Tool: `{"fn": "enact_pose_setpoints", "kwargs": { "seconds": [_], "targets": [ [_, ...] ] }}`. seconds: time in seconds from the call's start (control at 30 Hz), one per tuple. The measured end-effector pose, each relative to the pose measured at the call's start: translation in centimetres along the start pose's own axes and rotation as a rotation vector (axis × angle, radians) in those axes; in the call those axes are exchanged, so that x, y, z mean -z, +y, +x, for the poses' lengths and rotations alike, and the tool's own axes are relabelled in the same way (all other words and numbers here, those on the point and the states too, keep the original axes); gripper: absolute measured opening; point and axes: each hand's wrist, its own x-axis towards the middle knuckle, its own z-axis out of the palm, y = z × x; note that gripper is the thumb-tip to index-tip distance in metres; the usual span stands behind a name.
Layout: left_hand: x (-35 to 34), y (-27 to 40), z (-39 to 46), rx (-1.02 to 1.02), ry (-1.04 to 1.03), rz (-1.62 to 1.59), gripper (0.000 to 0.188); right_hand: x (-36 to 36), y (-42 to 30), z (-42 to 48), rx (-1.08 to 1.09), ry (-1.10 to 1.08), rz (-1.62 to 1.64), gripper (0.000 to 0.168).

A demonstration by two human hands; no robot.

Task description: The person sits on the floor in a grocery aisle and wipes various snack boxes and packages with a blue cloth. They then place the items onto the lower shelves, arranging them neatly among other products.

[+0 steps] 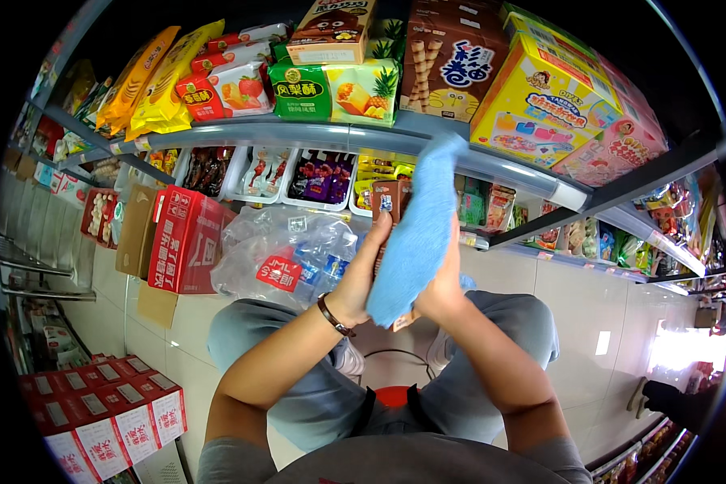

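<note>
My left hand (361, 275) grips a brown snack box (385, 196) from its left side, held upright above my knees. A light blue cloth (417, 236) lies along the box and hides most of it. From the right, my right hand (444, 281) presses the cloth against the box; its fingers are largely behind the cloth. The cloth's upper end stands up and is slightly blurred. On the shelf ahead, similar brown wafer-roll boxes (423, 66) stand beside yellow candy-toy boxes (538, 103).
A grey metal shelf edge (314, 134) runs ahead, with pineapple pastry packs (302, 91) above and snack trays (320, 175) below. A clear plastic bag (242, 254) and an opened red carton (184, 242) sit on the left. Stacked red-and-white cartons (127, 423) stand behind them.
</note>
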Motion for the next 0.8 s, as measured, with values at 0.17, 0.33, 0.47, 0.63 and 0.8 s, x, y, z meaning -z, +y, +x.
{"fn": "enact_pose_setpoints", "kwargs": {
  "seconds": [0.17,0.33,0.47,0.63,0.8],
  "targets": [
    [3.4,0.9,0.1,-0.204,-0.017,0.338,0.057,-1.2,-3.1,-2.0,0.342,-0.169,-0.208,0.034],
    [0.1,1.6,0.0,-0.081,-0.074,-0.257,0.063,0.3,-0.7,0.2,0.063,0.098,-0.119,0.047],
    [0.6,0.4,-0.6,0.054,-0.223,-0.225,0.063,2.1,1.9,1.0,-0.522,0.268,0.518,0.048],
    [-0.7,0.9,-1.2,0.126,-0.238,0.202,0.059,6.6,-0.2,1.6,-0.242,0.148,0.389,0.032],
    [2.1,-0.9,-0.1,0.277,-0.3,0.393,0.056,6.7,-1.9,1.1,0.188,0.038,-0.148,0.029]
  ]
}}
